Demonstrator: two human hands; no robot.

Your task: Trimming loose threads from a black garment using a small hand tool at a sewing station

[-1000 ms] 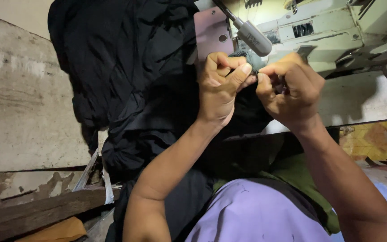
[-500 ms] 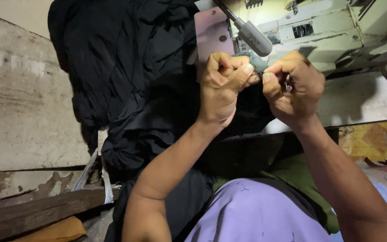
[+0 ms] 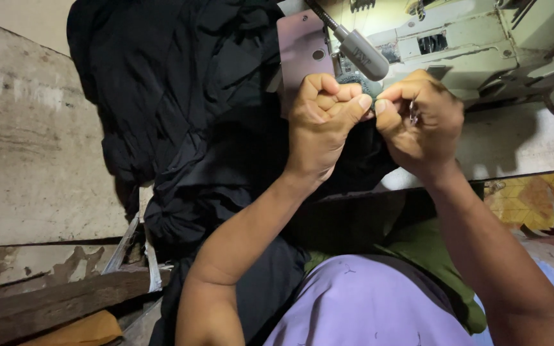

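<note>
A: Left hand (image 3: pixel 324 122)?

B: Clenched tight, thumb over the curled fingers, pinching a bit of the black fabric (image 3: pixel 181 115) at its fingertips. Sits just right of frame centre, upper half.

A: Right hand (image 3: pixel 421 118)?

B: At 3 o'clock of the left one, fingertips nearly meeting it. Also curled closed, gripping the same cloth edge between thumb and forefinger. A small metal thing glints between its fingers; too small to tell what it is.

A: Where's the cloth?

B: Big dark heap from 11 o'clock down past 7 o'clock of the hands, draped over the table edge (image 3: pixel 33 160) and hanging toward the person's lap. The pinched part is right between the two hands.

A: Around it?

B: Pale sewing machine (image 3: pixel 476 45) at 1 o'clock of the hands, its small grey lamp head (image 3: pixel 361 54) just above the knuckles at 12 o'clock. Pinkish plate (image 3: pixel 299 48) at 11 o'clock, behind the left fist. Lilac garment (image 3: pixel 367 301) at 6 o'clock, green cloth (image 3: pixel 428 256) beside it. Wooden plank (image 3: pixel 52 304) at 8 o'clock, low left.
</note>
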